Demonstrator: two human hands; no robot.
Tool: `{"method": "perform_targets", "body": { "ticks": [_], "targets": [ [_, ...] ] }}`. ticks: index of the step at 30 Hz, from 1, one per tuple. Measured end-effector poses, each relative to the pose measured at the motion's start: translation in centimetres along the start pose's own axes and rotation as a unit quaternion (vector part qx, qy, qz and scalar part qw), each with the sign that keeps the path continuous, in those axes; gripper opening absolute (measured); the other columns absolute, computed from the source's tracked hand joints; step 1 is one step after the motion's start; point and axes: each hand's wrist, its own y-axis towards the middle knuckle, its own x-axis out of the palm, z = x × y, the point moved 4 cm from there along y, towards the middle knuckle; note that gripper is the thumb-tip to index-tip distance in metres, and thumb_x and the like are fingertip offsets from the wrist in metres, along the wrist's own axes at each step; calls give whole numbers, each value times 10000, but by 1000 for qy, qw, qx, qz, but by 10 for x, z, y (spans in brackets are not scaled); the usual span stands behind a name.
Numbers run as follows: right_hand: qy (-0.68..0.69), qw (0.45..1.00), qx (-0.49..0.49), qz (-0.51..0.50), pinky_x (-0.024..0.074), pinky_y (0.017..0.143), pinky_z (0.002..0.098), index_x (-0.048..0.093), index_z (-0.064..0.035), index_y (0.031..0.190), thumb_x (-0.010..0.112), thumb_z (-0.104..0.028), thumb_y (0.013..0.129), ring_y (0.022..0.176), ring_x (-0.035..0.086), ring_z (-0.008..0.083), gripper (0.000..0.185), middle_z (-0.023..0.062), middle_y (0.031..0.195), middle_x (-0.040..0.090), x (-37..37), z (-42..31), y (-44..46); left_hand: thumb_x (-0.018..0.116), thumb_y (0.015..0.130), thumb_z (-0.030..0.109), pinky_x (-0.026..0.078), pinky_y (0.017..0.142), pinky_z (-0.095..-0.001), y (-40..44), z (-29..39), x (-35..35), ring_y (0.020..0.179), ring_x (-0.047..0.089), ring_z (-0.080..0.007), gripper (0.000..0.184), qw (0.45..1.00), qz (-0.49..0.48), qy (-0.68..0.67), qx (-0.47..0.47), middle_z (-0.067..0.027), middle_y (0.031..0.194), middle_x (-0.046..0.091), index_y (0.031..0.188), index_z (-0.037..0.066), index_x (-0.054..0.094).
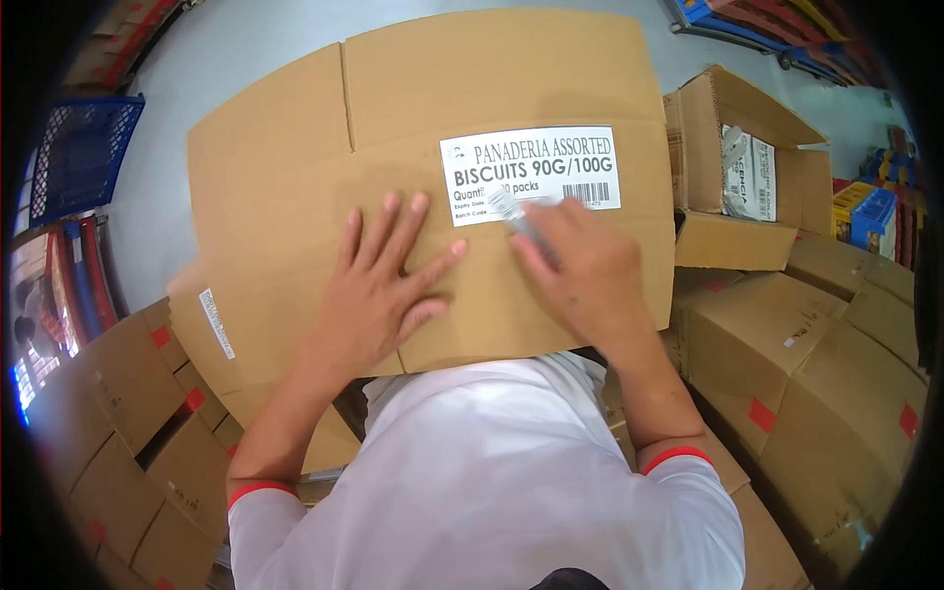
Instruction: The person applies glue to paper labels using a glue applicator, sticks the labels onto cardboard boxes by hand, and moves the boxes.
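A large flattened cardboard carton (265, 187) lies in front of me. It carries a white printed label (595, 144) reading "Panaderia Assorted Biscuits 90G/100G". My left hand (379, 295) rests flat on the cardboard to the left of the label, fingers spread. In my right hand (585, 270) is a small grey-and-white object (506, 205) with fine printing on it; its exact kind is unclear. Its end lies over the label's lower left, by the quantity and expiry lines, covering some of the print. A narrow white sticker (216, 324) is on the carton's left side.
An open carton (733, 241) with a bundle of white printed labels (749, 175) inside stands at the right. Brown boxes (767, 334) with red tape are stacked at right and lower left. A blue crate (87, 157) stands at the upper left.
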Motion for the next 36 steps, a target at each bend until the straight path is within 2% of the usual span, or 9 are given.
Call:
{"method": "perform_targets", "body": {
  "ticks": [4, 14, 18, 23, 26, 29, 30, 32, 36],
  "targets": [
    [164, 957, 229, 61, 531, 674, 267, 690, -57, 1157, 719, -163, 973, 768, 674, 114, 214, 49, 914, 700, -22, 72, -1, 449, 1054, 592, 159, 1277, -574, 2, -1, 2, 1588, 211, -424, 803, 989, 47, -137, -41, -212, 1713, 258, 1648, 67, 316],
    [482, 749, 223, 397, 458, 579, 242, 582, -14, 1241, 587, -273, 1052, 661, 566, 94, 320, 49, 806, 614, -32, 125, -19, 530, 1021, 576, 188, 1301, -475, 183, 57, 6, 1581, 265, -358, 895, 986, 142, -83, 41, -244, 1684, 299, 1599, -71, 309],
    [484, 728, 228, 428, 411, 478, 233, 560, -12, 1281, 551, -312, 1061, 574, 517, 90, 372, 37, 730, 551, -33, 129, -19, 469, 1021, 632, 187, 1305, -460, 190, 105, 11, 1584, 260, -337, 918, 976, 141, -55, 154, -226, 1688, 302, 1587, -78, 332],
    [473, 759, 186, 408, 499, 663, 273, 556, 29, 1262, 536, -289, 1065, 689, 581, 114, 375, 71, 748, 575, -26, 130, -20, 408, 1019, 676, 175, 1309, -447, 137, 128, 16, 1596, 237, -315, 939, 974, 80, 34, 209, -190, 1702, 291, 1591, -65, 336],
    [433, 803, 175, 371, 514, 758, 280, 565, 48, 1245, 562, -266, 1056, 742, 615, 131, 366, 92, 817, 629, -26, 122, -15, 520, 1005, 614, 200, 1300, -476, 97, 119, 21, 1588, 258, -322, 872, 962, 18, -98, 255, -158, 1708, 291, 1600, -5, 366],
    [465, 795, 174, 348, 500, 648, 258, 595, 19, 1215, 639, -235, 1025, 729, 635, 124, 320, 98, 940, 690, -25, 122, -15, 788, 897, 306, 241, 1276, -545, 66, 50, -4, 1559, 309, -370, 791, 966, -18, -249, 69, -161, 1659, 385, 1578, 88, 452],
    [467, 795, 173, 347, 500, 648, 258, 595, 19, 1215, 639, -235, 1025, 729, 635, 124, 320, 98, 940, 690, -25, 120, -16, 781, 902, 239, 243, 1276, -525, 42, 0, -2, 1559, 312, -368, 756, 977, 110, -182, -29, -173, 1642, 412, 1566, 69, 461],
    [464, 811, 185, 306, 507, 659, 260, 593, 27, 1235, 658, -222, 1016, 747, 648, 127, 338, 93, 963, 691, -24, 117, -16, 654, 1013, 290, 288, 1256, -510, 0, -73, -28, 1524, 366, -382, 664, 943, 206, 4, -263, -195, 1645, 405, 1576, 25, 424],
    [465, 814, 172, 303, 510, 662, 259, 593, 29, 1252, 671, -190, 1007, 757, 650, 132, 338, 86, 955, 688, -25, 116, -18, 579, 1065, 350, 351, 1216, -406, -137, -198, -18, 1446, 487, -348, 641, 812, 206, -6, -546, -212, 1567, 510, 1570, -12, 421]
  ]
}}
